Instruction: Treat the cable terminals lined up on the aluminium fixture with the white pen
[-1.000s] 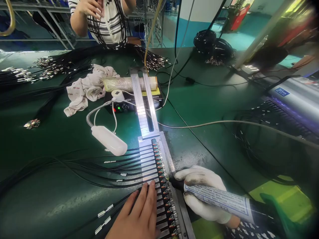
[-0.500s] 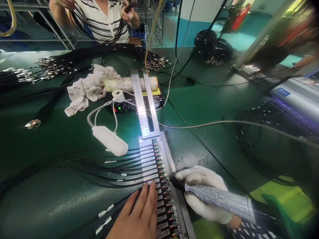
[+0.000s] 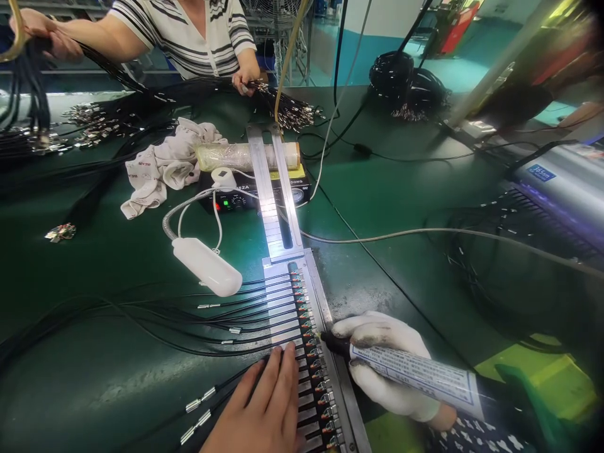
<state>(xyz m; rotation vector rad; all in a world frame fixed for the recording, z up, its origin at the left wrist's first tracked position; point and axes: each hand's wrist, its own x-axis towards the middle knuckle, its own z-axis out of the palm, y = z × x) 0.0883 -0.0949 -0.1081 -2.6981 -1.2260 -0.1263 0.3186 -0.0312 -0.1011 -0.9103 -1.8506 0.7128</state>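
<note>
- Gloved right hand [image 3: 384,365] grips the dispenser tube [image 3: 415,374], tip at the fixture [image 3: 306,340]
- Bare left hand [image 3: 262,409] lies flat, open, pressing the black cables [image 3: 245,327]

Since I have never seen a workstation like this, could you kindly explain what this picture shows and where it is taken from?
The picture comes from a camera worn on a person's head, looking forward and down at their own two hands. No machine is doing the handling. The bare left hand presses flat on thin black cables that lie in the slots of a long metal fixture. The right hand, in a white glove, holds a dispensing tube whose dark tip sits against the row of cable ends. All this rests on a green table. Also on it are a small white lamp on a bendy neck, a crumpled white cloth and a black control box. Across the table another person in a striped shirt handles bundles of black cables.
</note>
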